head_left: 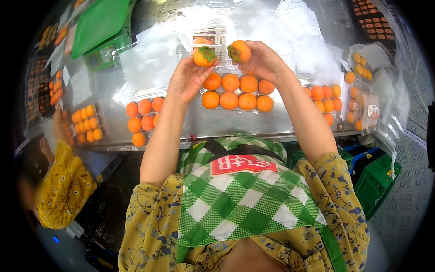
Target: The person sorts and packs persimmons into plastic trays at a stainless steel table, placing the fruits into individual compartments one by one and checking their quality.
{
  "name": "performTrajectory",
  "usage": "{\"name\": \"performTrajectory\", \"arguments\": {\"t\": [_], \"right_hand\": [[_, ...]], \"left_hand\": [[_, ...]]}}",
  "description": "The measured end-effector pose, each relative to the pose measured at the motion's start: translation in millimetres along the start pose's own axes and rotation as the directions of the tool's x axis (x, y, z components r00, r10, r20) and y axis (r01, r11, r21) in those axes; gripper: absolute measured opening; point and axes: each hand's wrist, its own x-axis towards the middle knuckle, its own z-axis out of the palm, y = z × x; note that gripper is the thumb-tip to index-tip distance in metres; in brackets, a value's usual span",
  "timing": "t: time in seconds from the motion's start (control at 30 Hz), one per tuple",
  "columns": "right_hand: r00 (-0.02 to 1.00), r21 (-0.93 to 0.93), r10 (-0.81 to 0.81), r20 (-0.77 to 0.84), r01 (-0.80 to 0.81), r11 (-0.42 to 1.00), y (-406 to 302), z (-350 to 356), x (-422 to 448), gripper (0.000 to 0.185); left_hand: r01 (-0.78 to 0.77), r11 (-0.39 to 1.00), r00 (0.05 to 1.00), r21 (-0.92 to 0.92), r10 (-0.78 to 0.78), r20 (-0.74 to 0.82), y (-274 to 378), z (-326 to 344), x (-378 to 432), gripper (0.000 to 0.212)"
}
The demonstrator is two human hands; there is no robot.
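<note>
My left hand holds an orange persimmon by its side, the green leafy calyx turned up and to the right. In my right hand is a second persimmon, its calyx facing left towards the first one. The two fruits are a short gap apart, both above the far side of a clear plastic tray. Rows of persimmons fill the near part of that tray. My hands partly hide its far part, where a bit of orange shows. Printed cards bearing writing lie just behind.
More persimmons in groups flank the centre of the metal table. Clear plastic sheets and white papers lie behind. A green scale stands back left. At left a co-worker's arm reaches over the table. Green crates sit lower right.
</note>
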Motion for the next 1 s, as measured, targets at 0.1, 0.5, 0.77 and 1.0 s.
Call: {"name": "performTrajectory", "arguments": {"t": [0.1, 0.5, 0.77, 1.0], "right_hand": [[0.989, 0.133, 0.049, 0.142, -0.068, 0.989, 6.0, -7.9, 1.0, 0.037], [0.816, -0.957, -0.506, 0.278, 0.281, -0.072, 28.1, -4.0, 12.2, 0.038], [0.849, -0.930, -0.416, 0.324, 0.207, -0.302, 32.3, 0.9, 23.3, 0.037], [0.861, -0.941, -0.395, 0.320, 0.239, -0.242, 30.4, -2.1, 18.3, 0.033]], "left_hand": [[-0.011, 1.000, 0.999, 0.026, 0.013, -0.053, -0.5, -3.4, 0.5, 0.039], [-0.336, -0.382, 0.771, 0.861, 0.414, 0.484, -12.9, 3.2, 15.9, 0.046], [-0.340, -0.454, 0.763, 0.823, 0.378, 0.524, -21.6, -0.9, 22.4, 0.042], [-0.356, -0.495, 0.752, 0.792, 0.351, 0.558, -25.0, -8.1, 23.9, 0.040]]}}
